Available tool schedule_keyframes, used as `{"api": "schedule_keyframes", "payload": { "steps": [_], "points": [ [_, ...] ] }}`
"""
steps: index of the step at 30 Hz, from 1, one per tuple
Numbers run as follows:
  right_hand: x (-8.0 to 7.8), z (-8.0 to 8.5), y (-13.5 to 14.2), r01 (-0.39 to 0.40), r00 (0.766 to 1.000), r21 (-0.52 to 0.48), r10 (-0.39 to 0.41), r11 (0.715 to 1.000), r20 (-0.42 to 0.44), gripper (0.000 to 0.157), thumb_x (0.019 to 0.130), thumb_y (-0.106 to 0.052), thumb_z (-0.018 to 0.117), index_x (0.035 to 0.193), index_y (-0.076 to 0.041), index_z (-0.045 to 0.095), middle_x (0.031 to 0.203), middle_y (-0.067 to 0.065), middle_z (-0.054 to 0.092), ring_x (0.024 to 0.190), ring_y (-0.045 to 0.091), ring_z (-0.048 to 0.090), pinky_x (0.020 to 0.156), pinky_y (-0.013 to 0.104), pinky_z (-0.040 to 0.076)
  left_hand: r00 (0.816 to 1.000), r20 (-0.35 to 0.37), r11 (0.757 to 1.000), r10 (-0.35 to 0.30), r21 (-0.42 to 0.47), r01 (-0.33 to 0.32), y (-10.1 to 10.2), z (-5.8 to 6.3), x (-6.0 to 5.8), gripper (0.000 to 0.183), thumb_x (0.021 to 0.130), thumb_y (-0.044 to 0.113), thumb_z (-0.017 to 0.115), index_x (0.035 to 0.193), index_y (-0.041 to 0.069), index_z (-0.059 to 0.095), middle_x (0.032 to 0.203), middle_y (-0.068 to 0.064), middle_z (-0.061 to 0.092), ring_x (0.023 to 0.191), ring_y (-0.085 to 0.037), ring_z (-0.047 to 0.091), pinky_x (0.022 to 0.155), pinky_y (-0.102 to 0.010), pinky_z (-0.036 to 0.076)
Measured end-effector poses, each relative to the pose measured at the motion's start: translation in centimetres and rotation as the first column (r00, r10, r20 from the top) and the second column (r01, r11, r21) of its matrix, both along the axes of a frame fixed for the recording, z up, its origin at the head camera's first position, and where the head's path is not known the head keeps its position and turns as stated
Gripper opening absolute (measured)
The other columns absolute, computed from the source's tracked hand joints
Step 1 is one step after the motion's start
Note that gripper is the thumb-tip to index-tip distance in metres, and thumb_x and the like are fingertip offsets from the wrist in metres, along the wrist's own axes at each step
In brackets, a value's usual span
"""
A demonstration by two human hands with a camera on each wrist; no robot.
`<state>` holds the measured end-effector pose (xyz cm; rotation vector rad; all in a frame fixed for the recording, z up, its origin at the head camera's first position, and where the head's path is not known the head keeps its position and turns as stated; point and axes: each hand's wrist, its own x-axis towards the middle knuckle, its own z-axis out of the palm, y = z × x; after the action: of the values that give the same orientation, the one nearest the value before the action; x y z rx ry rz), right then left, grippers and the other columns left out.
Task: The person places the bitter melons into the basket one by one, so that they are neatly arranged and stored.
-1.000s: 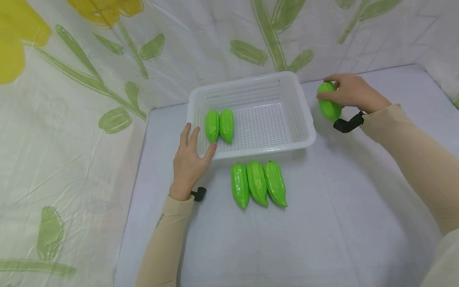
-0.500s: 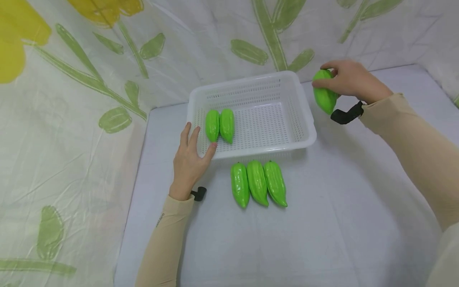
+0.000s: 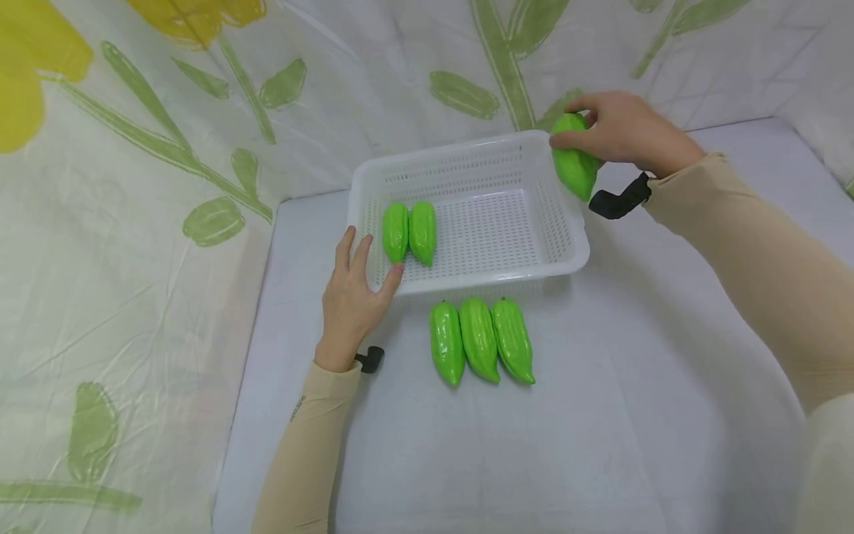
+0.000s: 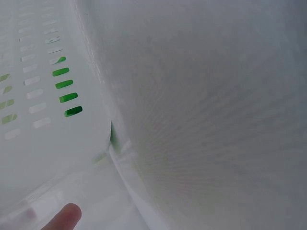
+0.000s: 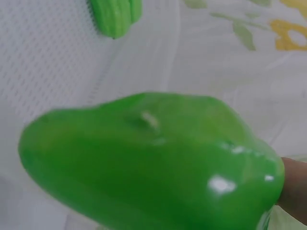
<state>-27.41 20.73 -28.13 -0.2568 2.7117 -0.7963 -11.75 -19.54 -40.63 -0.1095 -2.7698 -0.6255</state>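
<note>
My right hand (image 3: 630,133) grips a glossy, ridged green pepper (image 3: 572,165) between thumb and fingers, over the right rim of a white perforated plastic basket (image 3: 577,256). Close up in the right wrist view, this pepper (image 5: 153,163) shows a small stem nub and covers most of the fingers. Two more peppers (image 3: 422,233) lie side by side in the left part of the basket. My left hand (image 3: 353,304) rests at the basket's front left corner, fingers spread. One fingertip (image 4: 69,215) appears near the basket wall (image 4: 29,153) in the left wrist view.
Three green peppers (image 3: 477,341) lie in a row on the pale cloth-covered table (image 3: 574,445), just in front of the basket. Behind and to the left hangs a flower-patterned curtain (image 3: 373,81).
My right hand has risen and moved left with its pepper, from beside the basket to over its right rim. The left hand, basket and other peppers have stayed in place.
</note>
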Motion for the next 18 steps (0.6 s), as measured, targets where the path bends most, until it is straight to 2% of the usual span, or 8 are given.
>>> {"api": "schedule_keyframes", "payload": {
  "steps": [4, 9, 15, 18],
  "points": [
    [0.0, 0.4, -1.4, -0.027, 1.0, -0.018, 0.027, 0.999, -0.014, 0.082, 0.097, -0.059, 0.06, 0.16, -0.01, 0.041, 0.143, 0.029, 0.05, 0.123, 0.041, 0.049, 0.097, 0.055, 0.043, 1.0, -0.006, 1.0, -0.003, 0.0, 0.003, 0.0, -0.1, 0.0, 0.079, 0.098, 0.061, 0.054, 0.154, 0.006, 0.049, 0.168, -0.016, 0.031, 0.112, -0.045, 0.067, 0.071, -0.054, 0.058],
    [-0.1, 0.6, -3.0, -0.047, 0.999, -0.029, 0.047, 0.998, -0.022, 0.084, 0.097, -0.058, 0.06, 0.161, -0.007, 0.038, 0.134, 0.024, 0.055, 0.115, 0.035, 0.053, 0.091, 0.045, 0.046, 1.0, -0.008, 1.0, -0.006, 0.005, 0.006, 0.1, -0.1, 0.0, 0.079, 0.098, 0.061, 0.054, 0.154, 0.005, 0.049, 0.168, -0.016, 0.031, 0.113, -0.044, 0.067, 0.072, -0.054, 0.058],
    [-0.3, 0.4, -4.6, -0.085, 0.996, -0.074, 0.084, 0.994, -0.019, 0.079, 0.097, -0.053, 0.065, 0.156, -0.005, 0.045, 0.117, 0.017, 0.061, 0.084, 0.02, 0.065, 0.071, 0.029, 0.056, 1.0, 0.0, 1.0, -0.006, 0.005, 0.006, 0.2, 0.0, 0.0, 0.08, 0.098, 0.062, 0.053, 0.154, 0.006, 0.049, 0.168, -0.016, 0.031, 0.105, -0.044, 0.068, 0.07, -0.054, 0.058],
    [-0.3, 0.2, -5.6, -0.106, 0.994, -0.078, 0.105, 0.991, -0.018, 0.071, 0.098, -0.051, 0.065, 0.151, -0.006, 0.051, 0.109, 0.015, 0.061, 0.073, 0.015, 0.065, 0.068, 0.03, 0.059, 1.0, 0.001, 1.0, -0.005, 0.005, 0.005, 0.3, 0.1, 0.0, 0.079, 0.098, 0.062, 0.053, 0.154, 0.006, 0.049, 0.168, -0.015, 0.031, 0.104, -0.044, 0.068, 0.071, -0.054, 0.058]
  ]
}}
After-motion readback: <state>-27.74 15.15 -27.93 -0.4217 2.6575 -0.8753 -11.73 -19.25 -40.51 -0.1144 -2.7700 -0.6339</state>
